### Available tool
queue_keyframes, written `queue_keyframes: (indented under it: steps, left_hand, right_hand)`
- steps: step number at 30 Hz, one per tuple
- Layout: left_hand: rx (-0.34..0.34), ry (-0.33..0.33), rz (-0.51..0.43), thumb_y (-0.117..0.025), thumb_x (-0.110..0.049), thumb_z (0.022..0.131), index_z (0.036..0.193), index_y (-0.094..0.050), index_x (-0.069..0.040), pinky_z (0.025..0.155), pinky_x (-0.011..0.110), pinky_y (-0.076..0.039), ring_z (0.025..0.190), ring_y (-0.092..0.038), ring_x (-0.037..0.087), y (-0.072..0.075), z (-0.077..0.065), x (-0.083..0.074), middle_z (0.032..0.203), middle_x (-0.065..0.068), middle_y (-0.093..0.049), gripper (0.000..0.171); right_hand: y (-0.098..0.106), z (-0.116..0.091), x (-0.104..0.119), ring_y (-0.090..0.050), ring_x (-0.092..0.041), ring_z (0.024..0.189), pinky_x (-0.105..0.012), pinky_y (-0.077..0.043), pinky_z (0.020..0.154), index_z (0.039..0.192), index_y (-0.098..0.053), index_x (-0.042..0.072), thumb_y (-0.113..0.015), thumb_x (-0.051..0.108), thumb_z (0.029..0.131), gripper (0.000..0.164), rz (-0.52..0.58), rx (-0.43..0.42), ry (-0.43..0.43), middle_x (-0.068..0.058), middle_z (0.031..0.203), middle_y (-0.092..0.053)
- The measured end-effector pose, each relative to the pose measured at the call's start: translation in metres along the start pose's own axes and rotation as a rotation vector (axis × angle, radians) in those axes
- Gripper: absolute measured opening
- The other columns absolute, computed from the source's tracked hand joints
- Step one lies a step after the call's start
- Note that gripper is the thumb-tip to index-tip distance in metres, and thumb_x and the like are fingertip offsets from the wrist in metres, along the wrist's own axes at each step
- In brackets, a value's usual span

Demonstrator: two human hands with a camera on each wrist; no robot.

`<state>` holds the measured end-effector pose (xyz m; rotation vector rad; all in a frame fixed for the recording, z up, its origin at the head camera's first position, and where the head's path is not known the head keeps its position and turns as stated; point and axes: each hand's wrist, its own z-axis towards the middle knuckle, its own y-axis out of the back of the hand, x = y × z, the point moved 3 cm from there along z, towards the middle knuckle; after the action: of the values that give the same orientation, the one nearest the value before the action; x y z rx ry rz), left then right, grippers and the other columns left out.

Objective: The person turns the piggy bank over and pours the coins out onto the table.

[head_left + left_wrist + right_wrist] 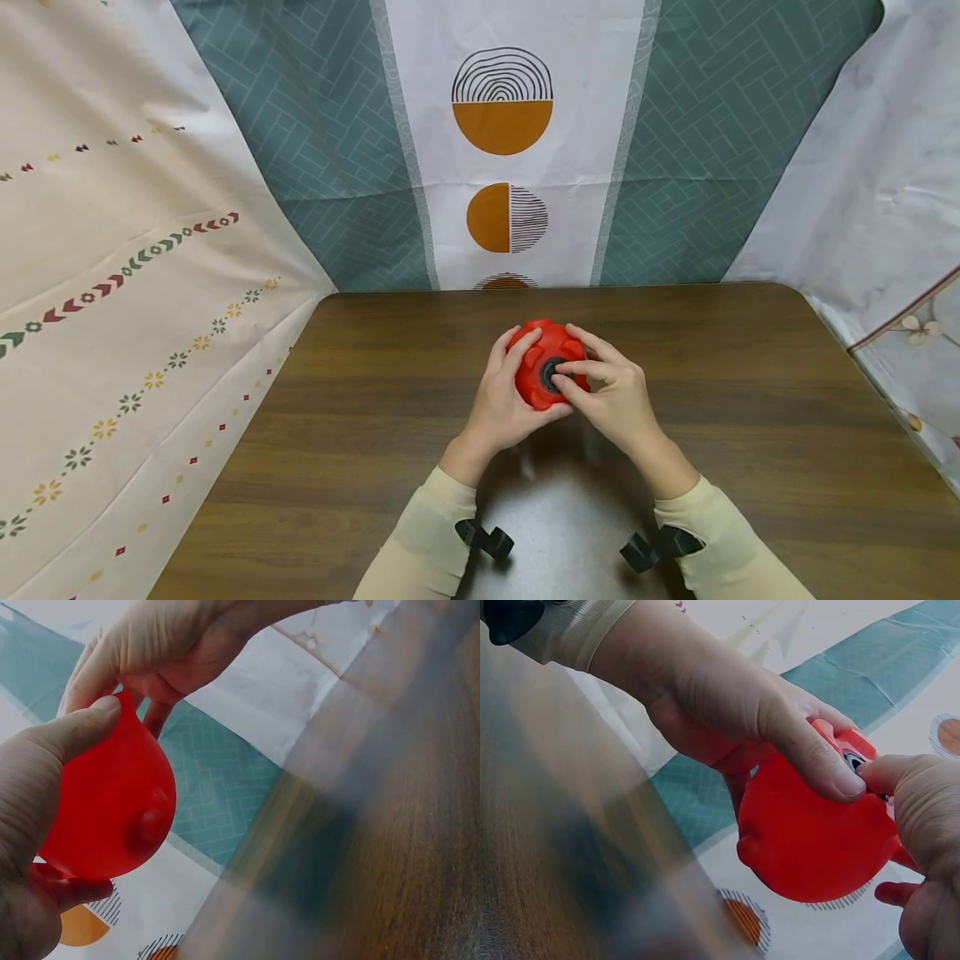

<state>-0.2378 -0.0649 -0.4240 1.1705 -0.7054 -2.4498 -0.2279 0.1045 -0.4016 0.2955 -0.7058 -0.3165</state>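
Note:
Both hands hold a red, rounded, rubbery-looking ball (528, 379) up over the table, its lobed face with a dark ring (548, 372) in the centre turned up toward the head camera. My left hand (501, 408) grips it from the left, fingers around the far side and thumb along the near edge. From the right, the thumb and forefinger of my right hand (618, 402) meet at the dark centre, while another finger reaches to the far rim. Smooth and bulging, the underside of the ball (810, 840) has a small rounded knob in the right wrist view.
Below the hands lies a dark brown wooden table (360, 433) with a bright reflection near the front. A teal and white patterned cloth (330, 150) hangs behind it, with pale cloths at both sides. Each sleeve wears a black wrist mount (486, 538).

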Motion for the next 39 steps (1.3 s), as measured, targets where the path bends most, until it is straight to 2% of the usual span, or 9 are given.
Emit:
queue_keyframes:
  steps: [5,9,14,20,29,34,39]
  left_hand:
    - [0.008,-0.013,0.003,-0.086,-0.04,0.067,0.147,-0.034,-0.032,0.094,0.035,-0.049,0.129,-0.04,0.02,-0.0009,0.0003,0.0006,0.15,0.003,-0.029,0.095]
    - [0.027,-0.026,0.005,-0.086,-0.04,0.068,0.146,-0.035,-0.031,0.093,0.035,-0.05,0.128,-0.041,0.02,-0.0008,0.0003,0.0004,0.149,0.004,-0.031,0.094]
    - [0.052,-0.033,0.006,-0.086,-0.04,0.068,0.146,-0.036,-0.031,0.093,0.033,-0.05,0.128,-0.042,0.02,0.0005,0.0006,0.0009,0.148,0.005,-0.032,0.093]
    - [0.09,-0.039,-0.036,-0.086,-0.036,0.068,0.145,-0.037,-0.032,0.092,0.031,-0.05,0.127,-0.042,0.019,0.0008,0.0011,0.0026,0.147,0.004,-0.033,0.092]
    - [0.121,-0.043,-0.07,-0.088,-0.034,0.067,0.143,-0.04,-0.032,0.091,0.03,-0.05,0.126,-0.041,0.017,0.0007,0.0005,0.0043,0.146,0.003,-0.034,0.091]
    - [0.137,-0.043,-0.09,-0.088,-0.034,0.067,0.143,-0.04,-0.033,0.091,0.029,-0.05,0.127,-0.039,0.015,0.0012,0.0006,0.0031,0.146,0.002,-0.034,0.09]
    - [0.14,-0.029,-0.083,-0.087,-0.036,0.067,0.144,-0.039,-0.036,0.09,0.028,-0.05,0.127,-0.039,0.015,0.0005,0.0001,0.003,0.146,0.0,-0.033,0.09]
  right_hand:
    - [0.001,0.0001,-0.0006,-0.059,-0.029,0.113,-0.022,-0.045,0.093,0.085,-0.078,0.009,-0.083,-0.004,0.069,0.022,0.018,0.019,0.007,-0.01,0.13,-0.059]
    - [0.0019,0.0001,-0.0025,-0.055,-0.028,0.118,-0.017,-0.043,0.095,0.086,-0.078,0.008,-0.081,-0.006,0.07,0.021,0.02,0.058,0.017,-0.011,0.131,-0.058]
    - [0.0035,0.0003,-0.0044,-0.05,-0.026,0.125,-0.019,-0.042,0.097,0.089,-0.077,0.007,-0.079,-0.004,0.073,0.02,0.003,0.126,0.052,-0.01,0.135,-0.055]
    - [0.0054,0.0013,-0.0036,-0.049,-0.024,0.124,-0.019,-0.043,0.097,0.092,-0.077,0.008,-0.08,0.0,0.075,0.019,-0.032,0.187,0.092,-0.009,0.137,-0.052]
    - [0.0066,0.0021,-0.002,-0.048,-0.027,0.124,-0.018,-0.042,0.098,0.091,-0.076,0.008,-0.08,0.001,0.074,0.019,-0.075,0.24,0.175,-0.011,0.136,-0.053]
    - [0.0078,0.0038,0.0011,-0.048,-0.029,0.123,-0.021,-0.04,0.102,0.09,-0.075,0.008,-0.08,0.002,0.074,0.019,-0.101,0.251,0.237,-0.013,0.134,-0.054]
    - [0.0093,0.0045,0.005,-0.048,-0.03,0.123,-0.026,-0.04,0.103,0.091,-0.074,0.007,-0.08,0.0,0.074,0.019,-0.127,0.269,0.258,-0.014,0.133,-0.054]
